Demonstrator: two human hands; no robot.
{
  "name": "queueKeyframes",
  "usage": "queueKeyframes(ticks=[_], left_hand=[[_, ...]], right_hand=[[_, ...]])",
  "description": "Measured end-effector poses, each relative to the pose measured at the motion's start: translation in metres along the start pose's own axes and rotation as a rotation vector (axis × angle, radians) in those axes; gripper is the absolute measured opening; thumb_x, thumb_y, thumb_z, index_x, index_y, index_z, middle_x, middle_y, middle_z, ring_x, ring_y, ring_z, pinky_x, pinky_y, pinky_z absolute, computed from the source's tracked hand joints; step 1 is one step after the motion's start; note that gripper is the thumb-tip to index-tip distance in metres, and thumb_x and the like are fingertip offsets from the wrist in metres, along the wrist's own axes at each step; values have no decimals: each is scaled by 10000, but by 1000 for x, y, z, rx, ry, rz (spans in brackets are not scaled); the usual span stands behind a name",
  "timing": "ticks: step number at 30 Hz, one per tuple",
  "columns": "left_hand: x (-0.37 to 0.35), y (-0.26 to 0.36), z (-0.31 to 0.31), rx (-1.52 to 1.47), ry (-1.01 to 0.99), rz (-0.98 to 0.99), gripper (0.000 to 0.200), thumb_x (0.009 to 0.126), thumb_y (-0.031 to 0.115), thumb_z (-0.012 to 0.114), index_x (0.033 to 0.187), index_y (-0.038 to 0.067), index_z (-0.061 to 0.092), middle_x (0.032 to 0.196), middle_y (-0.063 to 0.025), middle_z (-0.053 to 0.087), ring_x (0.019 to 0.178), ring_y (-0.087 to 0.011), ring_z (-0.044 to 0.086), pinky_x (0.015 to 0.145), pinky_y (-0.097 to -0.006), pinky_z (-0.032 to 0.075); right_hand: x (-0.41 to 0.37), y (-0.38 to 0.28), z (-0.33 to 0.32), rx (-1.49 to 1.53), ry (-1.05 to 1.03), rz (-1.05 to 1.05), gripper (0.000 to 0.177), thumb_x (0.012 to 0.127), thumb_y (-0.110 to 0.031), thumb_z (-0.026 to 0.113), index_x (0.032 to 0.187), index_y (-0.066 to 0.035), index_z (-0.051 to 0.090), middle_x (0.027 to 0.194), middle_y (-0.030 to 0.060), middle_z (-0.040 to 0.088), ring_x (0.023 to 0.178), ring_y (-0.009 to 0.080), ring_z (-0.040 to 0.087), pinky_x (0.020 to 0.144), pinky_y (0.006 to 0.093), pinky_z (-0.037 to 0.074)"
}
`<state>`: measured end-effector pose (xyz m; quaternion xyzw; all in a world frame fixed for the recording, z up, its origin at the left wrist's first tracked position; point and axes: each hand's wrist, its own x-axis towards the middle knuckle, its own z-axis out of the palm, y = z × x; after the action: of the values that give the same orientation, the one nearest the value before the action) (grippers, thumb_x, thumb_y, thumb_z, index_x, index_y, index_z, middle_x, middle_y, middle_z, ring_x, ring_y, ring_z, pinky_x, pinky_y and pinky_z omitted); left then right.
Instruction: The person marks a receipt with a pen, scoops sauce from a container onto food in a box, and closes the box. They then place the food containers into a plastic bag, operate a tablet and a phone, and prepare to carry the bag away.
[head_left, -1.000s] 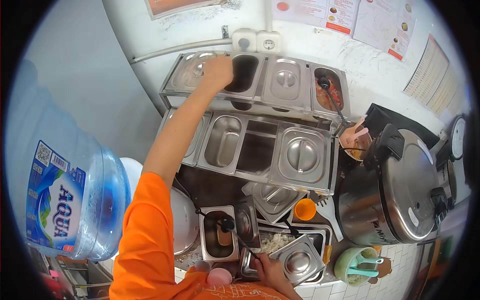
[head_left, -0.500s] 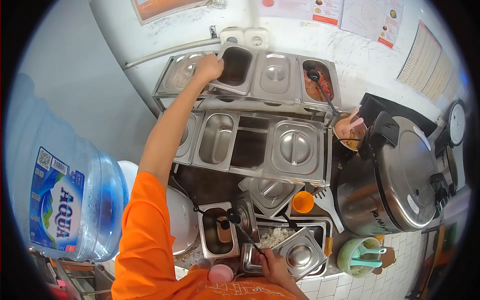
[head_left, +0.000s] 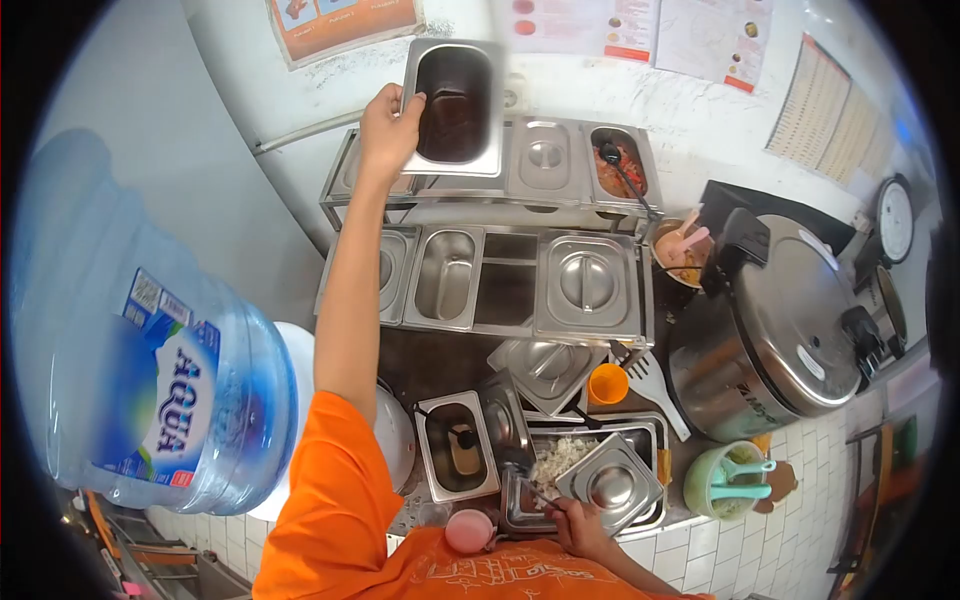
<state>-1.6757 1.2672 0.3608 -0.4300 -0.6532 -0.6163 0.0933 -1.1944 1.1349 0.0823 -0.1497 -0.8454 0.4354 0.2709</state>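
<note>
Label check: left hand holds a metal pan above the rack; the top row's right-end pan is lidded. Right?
No: the head view shows the right-end pan open, red food and a black ladle in it. The left hand does hold a metal pan above the rack.

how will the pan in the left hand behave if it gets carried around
The pan looks like metal, so it should stay stiff. The left hand grips just one side, so the far side may dip. Its inside looks dark; if that is liquid, it might slosh.
</note>
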Motion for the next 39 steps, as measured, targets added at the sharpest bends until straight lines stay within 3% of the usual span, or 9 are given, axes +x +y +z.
queueKeyframes(ticks=[3,5,9,11,14,20,26,32,39], left_hand=[[-34,55,-15,-174,16,106,182,865,150,602,778,-1,551,672,-31,558,588,-83,429,545,-266,368],[-58,87,-25,-298,-16,134,155,873,129,587,793,0,553,688,-35,572,592,-67,439,546,-248,369],[-109,152,-30,-465,-186,103,152,882,133,585,805,5,555,710,-29,584,626,-51,460,577,-223,388],[-139,180,-25,-571,-279,141,148,888,124,583,800,9,552,726,-23,586,641,-48,465,589,-216,389],[-187,222,-12,-661,-387,151,129,890,97,586,799,19,539,719,2,556,647,-36,443,591,-203,368],[-309,309,29,-772,-771,73,137,892,96,586,781,46,522,717,47,500,634,-13,386,558,-188,317],[-470,397,116,-891,-1291,-34,117,901,71,583,811,38,516,745,47,499,681,-1,415,597,-178,350],[-638,439,209,-877,-1535,1,124,902,76,588,814,31,513,736,48,482,661,-7,403,578,-171,333],[-751,482,316,-621,-1723,-76,160,884,66,597,775,22,488,664,51,439,575,-13,337,495,-200,275]], right_hand=[[-22,-12,6,-263,-36,-12,180,848,-79,552,1023,-43,523,757,105,637,618,315,626,543,395,491],[-28,-22,15,-597,-309,10,108,835,-44,555,939,-41,524,692,103,590,572,281,601,499,380,464],[-53,-62,45,-501,71,-9,176,768,-81,558,944,-77,544,690,91,599,548,264,594,478,373,453],[-74,-74,62,-612,-89,219,257,765,-72,559,1019,-60,518,697,110,595,551,301,588,495,394,463],[-99,-98,64,-609,28,305,238,810,-69,537,1047,-54,511,684,106,606,552,307,589,501,400,464],[-181,-146,22,151,755,745,170,915,-92,429,1066,-37,484,647,76,607,493,183,536,469,301,425],[-351,-170,-36,474,1537,513,169,955,-144,363,843,-58,456,500,-25,307,420,78,272,421,244,325],[-464,-216,-87,374,1834,526,228,983,-162,370,818,-43,473,518,-29,315,441,60,275,432,225,326],[-546,-169,-175,275,1906,639,223,993,-148,370,903,-26,533,517,-42,343,453,39,282,453,205,312]])
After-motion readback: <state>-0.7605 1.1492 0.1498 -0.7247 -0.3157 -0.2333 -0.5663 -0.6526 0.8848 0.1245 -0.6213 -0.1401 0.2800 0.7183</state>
